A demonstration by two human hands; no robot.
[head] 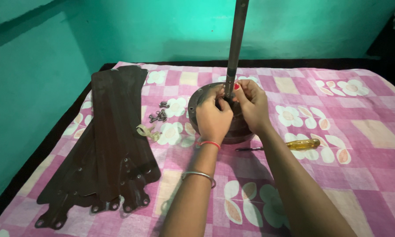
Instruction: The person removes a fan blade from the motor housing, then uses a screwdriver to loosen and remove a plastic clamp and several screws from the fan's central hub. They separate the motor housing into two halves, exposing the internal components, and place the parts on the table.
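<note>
Hands met at the foot of the long dark metal rod (236, 39), where it rose upright from the round dark brown fan motor housing (201, 100) resting on the bed with its pink and white flowered sheet (364, 145). The left hand (214, 117) had its fingers pinched narrow around something small at the rod's base; what it gripped was hidden. The right hand (250, 103) was closed around the same joint from the other side.

A yellow-handled screwdriver (294, 145) lay just beside the housing, right of the forearms. Small loose metal screws (159, 115) sat near the housing's left edge, with stacked dark brown fan blades (114, 131) further left.

As a judgement: the tall rod could tip if either grip loosened, and a small fastener dropped onto the soft patterned sheet could be hard to find.
</note>
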